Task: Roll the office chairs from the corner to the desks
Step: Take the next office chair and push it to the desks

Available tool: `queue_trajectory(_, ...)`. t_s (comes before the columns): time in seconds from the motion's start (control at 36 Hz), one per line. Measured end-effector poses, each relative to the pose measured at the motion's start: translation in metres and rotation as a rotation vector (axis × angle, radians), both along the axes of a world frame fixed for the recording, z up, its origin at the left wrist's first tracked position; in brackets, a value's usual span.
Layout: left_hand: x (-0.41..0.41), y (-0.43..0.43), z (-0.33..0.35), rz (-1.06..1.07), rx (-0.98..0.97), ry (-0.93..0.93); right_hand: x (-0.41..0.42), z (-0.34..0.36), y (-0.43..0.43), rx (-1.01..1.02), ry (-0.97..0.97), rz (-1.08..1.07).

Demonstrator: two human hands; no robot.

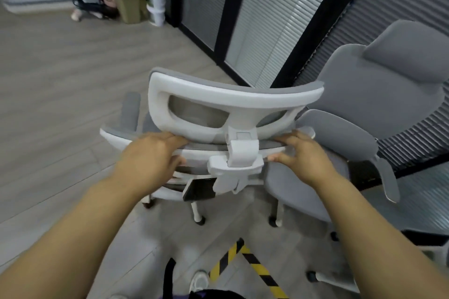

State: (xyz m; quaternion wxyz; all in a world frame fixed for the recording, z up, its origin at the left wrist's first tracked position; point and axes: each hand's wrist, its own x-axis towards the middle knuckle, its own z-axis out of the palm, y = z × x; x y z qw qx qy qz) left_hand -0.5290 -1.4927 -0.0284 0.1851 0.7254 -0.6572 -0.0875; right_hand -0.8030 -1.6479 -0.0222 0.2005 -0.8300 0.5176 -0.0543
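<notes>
The left hand point(150, 150) and right hand point(303, 155) are gripping the top edge of 1 chair point(199, 153), fingers curling over and thumbs beneath, on either side of the headrest post point(240, 150). A 2nd chair point(379, 94) is sitting just right of the grip. No desks are showing, so the rolling seems barely begun.
</notes>
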Motion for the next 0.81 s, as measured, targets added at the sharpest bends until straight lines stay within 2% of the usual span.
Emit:
queue_trajectory(0.08,0.042,0.007,-0.003,0.029,-0.044,-0.013,0.044,-0.005,0.015,-0.010,-0.075,0.004)
queue_trajectory(0.19,0.092,0.012,-0.006,0.172,-0.091,0.054,0.103,-0.009,0.031,-0.002,-0.133,0.004)
queue_trajectory(0.33,0.146,0.033,-0.012,0.243,-0.134,0.111,0.167,-0.013,0.046,-0.019,-0.124,0.032)
queue_trajectory(0.56,0.219,0.084,-0.021,0.339,-0.203,0.085,0.261,-0.015,0.062,-0.003,-0.077,0.142)
queue_trajectory(0.81,0.294,0.174,-0.027,0.586,-0.202,0.055,0.381,-0.021,0.105,0.013,-0.114,0.335)
